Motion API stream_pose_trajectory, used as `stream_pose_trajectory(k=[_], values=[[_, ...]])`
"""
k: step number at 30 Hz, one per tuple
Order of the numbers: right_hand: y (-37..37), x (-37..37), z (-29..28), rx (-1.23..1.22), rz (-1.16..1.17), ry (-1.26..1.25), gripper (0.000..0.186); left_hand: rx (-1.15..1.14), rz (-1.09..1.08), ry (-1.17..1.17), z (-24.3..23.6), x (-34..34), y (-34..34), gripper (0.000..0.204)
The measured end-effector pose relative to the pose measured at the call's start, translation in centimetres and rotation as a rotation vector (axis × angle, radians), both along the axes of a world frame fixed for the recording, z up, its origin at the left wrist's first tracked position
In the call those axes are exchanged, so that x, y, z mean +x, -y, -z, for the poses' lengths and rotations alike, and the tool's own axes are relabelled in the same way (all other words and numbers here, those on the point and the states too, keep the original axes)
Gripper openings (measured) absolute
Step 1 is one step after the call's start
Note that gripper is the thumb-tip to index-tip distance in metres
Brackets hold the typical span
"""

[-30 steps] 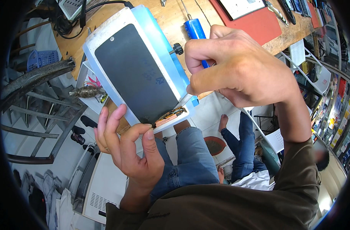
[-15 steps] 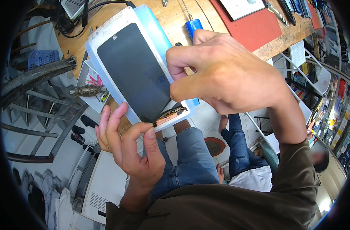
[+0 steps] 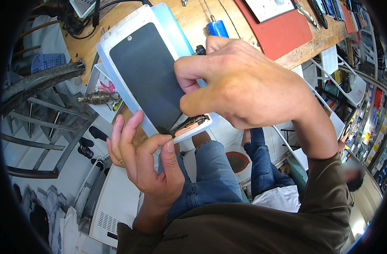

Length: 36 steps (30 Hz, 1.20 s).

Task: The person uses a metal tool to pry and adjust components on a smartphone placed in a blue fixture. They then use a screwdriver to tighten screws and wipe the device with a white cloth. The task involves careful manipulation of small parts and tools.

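Note:
A box-like device with a white rim (image 3: 106, 44) and a light blue body (image 3: 173, 29) stands tilted in front of me. A black rectangular flat surface (image 3: 144, 72) fills its top, with a small round screw head at the far end. At its near end lies a thin dark panel with a copper-coloured strip (image 3: 193, 126). My left hand (image 3: 153, 163) pinches that panel's left corner between thumb and index finger, other fingers raised. Over the surface's right edge, my right hand (image 3: 240, 84) is closed, thumb and index curled inward. What they hold is hidden.
A blue-handled tool (image 3: 216, 28), a black knob (image 3: 199, 50) and a red mat (image 3: 282, 38) are on the wooden table (image 3: 240, 17). A white tray (image 3: 101, 70) of small items sits left of the device. Another person's legs (image 3: 263, 156) are at the right.
My right hand has moved slightly left, further over the black surface, and the black knob beside it now shows more. My left hand keeps its pinch at the near corner.

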State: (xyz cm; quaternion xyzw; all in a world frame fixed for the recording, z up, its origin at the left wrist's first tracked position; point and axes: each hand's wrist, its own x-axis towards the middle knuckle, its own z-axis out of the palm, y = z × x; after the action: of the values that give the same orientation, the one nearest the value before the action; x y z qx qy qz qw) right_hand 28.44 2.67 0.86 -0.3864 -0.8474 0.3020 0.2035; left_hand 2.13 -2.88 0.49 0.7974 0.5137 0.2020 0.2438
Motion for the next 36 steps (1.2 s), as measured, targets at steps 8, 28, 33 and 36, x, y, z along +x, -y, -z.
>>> stream_pose_trajectory(k=[8, 28, 33, 36], values=[[0.1, 0.7, -0.2, -0.001, -0.008, 0.017, 0.027, -0.006, -0.007, -0.017, -0.1, 0.0, 0.0, 0.019], [1.1, 3.5, -0.7, -0.027, 0.043, 0.051, 0.030, -0.011, 0.008, -0.035, -0.1, -0.3, -0.1, 0.018], [1.3, 3.4, -0.6, -0.021, 0.055, 0.039, 0.031, -0.018, 0.005, -0.034, -0.2, -0.2, -0.1, 0.019], [1.3, 3.2, -0.6, -0.026, 0.059, 0.047, 0.031, -0.017, 0.002, -0.025, -0.1, -0.2, -0.1, 0.019]])
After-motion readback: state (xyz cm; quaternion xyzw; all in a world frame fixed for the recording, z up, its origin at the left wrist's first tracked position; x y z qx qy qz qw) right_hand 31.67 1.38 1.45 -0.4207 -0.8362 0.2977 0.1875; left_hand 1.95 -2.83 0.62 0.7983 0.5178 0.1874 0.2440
